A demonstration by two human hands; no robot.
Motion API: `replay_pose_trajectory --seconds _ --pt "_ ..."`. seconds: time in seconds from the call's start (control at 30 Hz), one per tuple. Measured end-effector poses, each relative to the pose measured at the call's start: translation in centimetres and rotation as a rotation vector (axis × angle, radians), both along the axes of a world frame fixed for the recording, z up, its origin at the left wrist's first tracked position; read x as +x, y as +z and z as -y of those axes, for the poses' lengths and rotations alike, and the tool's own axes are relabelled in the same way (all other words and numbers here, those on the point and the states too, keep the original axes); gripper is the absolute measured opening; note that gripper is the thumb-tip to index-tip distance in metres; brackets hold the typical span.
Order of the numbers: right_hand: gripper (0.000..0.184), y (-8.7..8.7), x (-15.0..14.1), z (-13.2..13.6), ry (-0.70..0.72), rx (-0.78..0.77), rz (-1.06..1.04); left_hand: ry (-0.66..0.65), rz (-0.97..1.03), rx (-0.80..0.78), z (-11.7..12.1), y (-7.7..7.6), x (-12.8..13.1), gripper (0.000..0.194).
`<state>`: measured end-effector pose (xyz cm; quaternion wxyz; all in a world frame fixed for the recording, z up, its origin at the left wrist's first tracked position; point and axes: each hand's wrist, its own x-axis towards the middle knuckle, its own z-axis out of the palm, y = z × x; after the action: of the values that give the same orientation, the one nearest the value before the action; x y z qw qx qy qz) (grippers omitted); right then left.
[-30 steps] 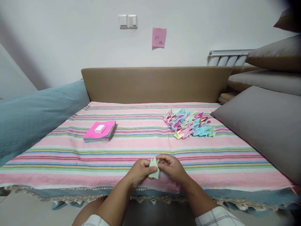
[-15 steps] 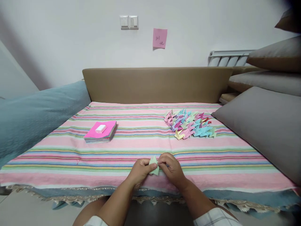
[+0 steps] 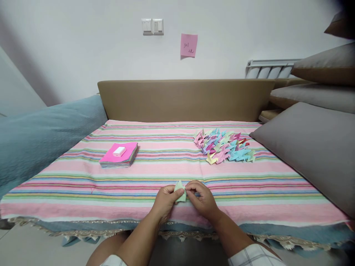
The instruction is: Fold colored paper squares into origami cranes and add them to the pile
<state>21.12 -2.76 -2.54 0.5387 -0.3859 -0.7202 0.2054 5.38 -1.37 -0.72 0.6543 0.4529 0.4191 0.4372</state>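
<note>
My left hand [image 3: 164,202] pinches the pale green folded paper [image 3: 181,198] at the lower centre of the frame, thumb flat across its front and fingers behind, which I judge steadies the small piece in the air above the striped cloth [image 3: 155,173]. My right hand [image 3: 203,199] has thumb and forefinger pressed together at the paper's right edge, a fine grip that seems meant for working a narrow part; how much paper lies between those fingertips is too small to tell.

Right of centre, folded paper cranes [image 3: 222,147] lie bunched together, probably to leave the cloth before me free. Left of centre sits a paper stack [image 3: 119,162], bright pink on top, with a small white block [image 3: 119,151] resting on it, perhaps as a weight.

On the wall, upper centre, a pink note [image 3: 189,45] reads "301", with a handwritten mark below that I cannot make out. I see no brand anywhere.
</note>
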Motion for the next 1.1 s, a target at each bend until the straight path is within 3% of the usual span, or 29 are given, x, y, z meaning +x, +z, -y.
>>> replay_pose_trajectory --seconds 0.5,0.67,0.8,1.1 --pt "0.011 -0.1 -0.4 0.1 0.007 0.044 -0.004 0.019 0.074 -0.017 -0.1 -0.4 0.0 0.034" --pt "0.002 -0.4 -1.1 0.3 0.028 -0.126 -0.152 0.014 0.169 -0.052 0.1 -0.3 0.1 0.031" --pt "0.01 -0.9 -1.7 0.4 0.069 -0.34 -0.318 0.045 0.256 -0.1 0.2 -0.2 0.2 0.031" --pt "0.014 -0.2 -1.8 0.4 0.005 -0.333 -0.322 0.068 0.22 -0.052 0.0 -1.1 0.2 0.028"
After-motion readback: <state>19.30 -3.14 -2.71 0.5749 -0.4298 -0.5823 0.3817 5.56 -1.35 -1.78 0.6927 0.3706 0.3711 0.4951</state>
